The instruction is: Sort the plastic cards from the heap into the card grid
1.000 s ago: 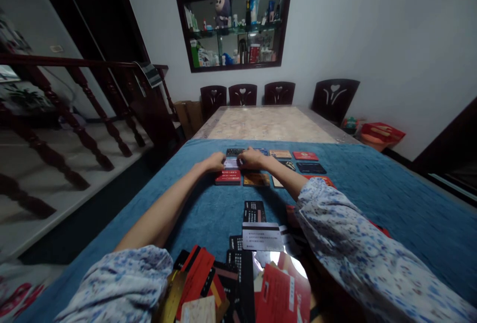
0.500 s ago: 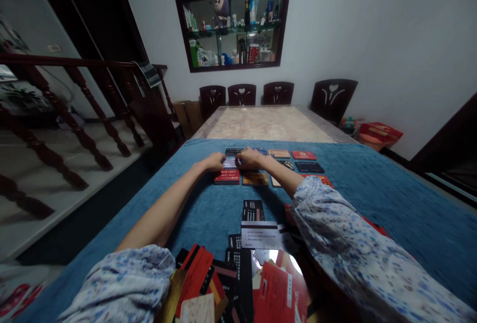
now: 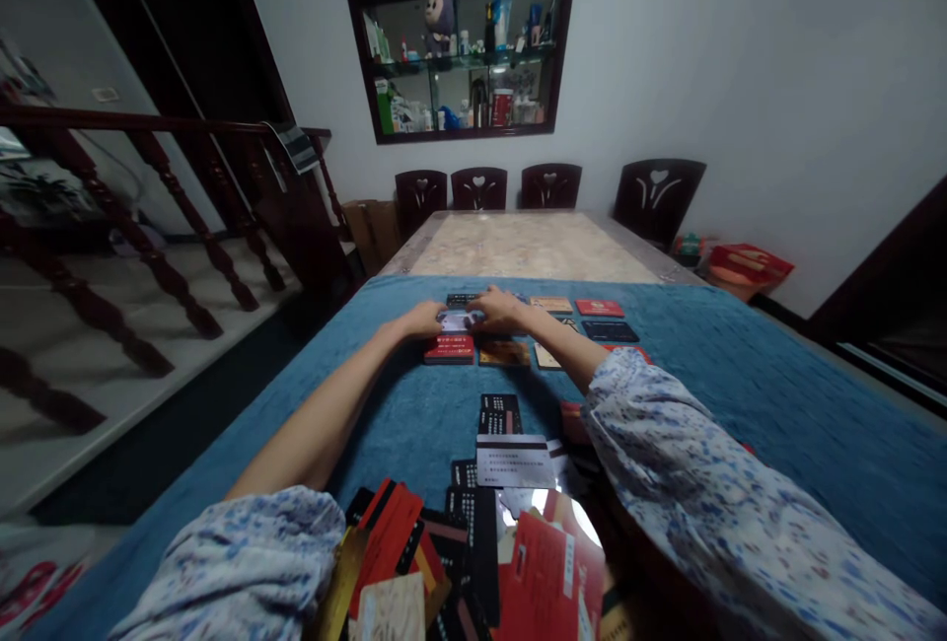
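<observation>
My left hand (image 3: 423, 320) and my right hand (image 3: 499, 310) grip opposite short edges of a pale, silvery card (image 3: 458, 322). It lies flat in the leftmost column of cards on the blue cloth (image 3: 370, 380). Behind it is a black card (image 3: 462, 299), and in front is a stack of red cards (image 3: 449, 352). A gold-brown card (image 3: 504, 355) sits just right of the red stack. My right hand and forearm partly hide the cards behind them. Closer to me, a white card with a dark stripe (image 3: 514, 462) overlaps a loose pile with black cards (image 3: 500, 410) and red cards (image 3: 551, 572).
Farther right in the rows are an orange-tan card (image 3: 551, 305), a red card (image 3: 600, 308) and a dark blue card (image 3: 610, 331). The bare tabletop (image 3: 518, 242) extends beyond the cloth, with several chairs (image 3: 551, 185) behind. A wooden railing (image 3: 140, 227) stands at the left.
Both hands stay at the pale card, with only slight finger shifts. The view moves a little, so the cards and the pile sit slightly farther left.
</observation>
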Available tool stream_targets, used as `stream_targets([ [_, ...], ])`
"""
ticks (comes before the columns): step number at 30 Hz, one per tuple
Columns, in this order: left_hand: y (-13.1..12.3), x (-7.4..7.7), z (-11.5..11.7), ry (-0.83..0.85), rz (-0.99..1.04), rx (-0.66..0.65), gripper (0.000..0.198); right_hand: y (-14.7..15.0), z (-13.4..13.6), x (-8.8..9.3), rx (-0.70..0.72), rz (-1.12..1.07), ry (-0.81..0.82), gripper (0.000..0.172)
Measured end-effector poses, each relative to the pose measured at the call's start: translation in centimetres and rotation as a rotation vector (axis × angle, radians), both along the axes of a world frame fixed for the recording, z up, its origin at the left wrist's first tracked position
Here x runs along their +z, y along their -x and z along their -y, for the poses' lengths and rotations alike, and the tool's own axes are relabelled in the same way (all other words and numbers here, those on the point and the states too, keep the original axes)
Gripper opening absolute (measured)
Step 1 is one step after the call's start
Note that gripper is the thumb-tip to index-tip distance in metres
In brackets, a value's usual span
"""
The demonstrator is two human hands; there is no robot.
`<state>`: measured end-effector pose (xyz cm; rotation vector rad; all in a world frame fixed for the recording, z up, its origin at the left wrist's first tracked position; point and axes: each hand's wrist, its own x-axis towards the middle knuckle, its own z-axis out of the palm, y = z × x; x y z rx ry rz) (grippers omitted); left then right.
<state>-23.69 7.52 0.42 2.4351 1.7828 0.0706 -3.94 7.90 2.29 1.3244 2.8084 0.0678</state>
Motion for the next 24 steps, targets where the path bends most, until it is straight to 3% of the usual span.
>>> stream_targets([
  [12,-0.2,0.0,1.8,-0.180,0.059,0.011,0.036,-2.9,1.5,0.9,0.048,-0.043,-0.085,0.031],
  [24,-1.6,-0.4,5.2,-0.301,0.148,-0.096,0.029,-5.5,6.2,1.4,0.048,-0.091,-0.160,0.027],
])
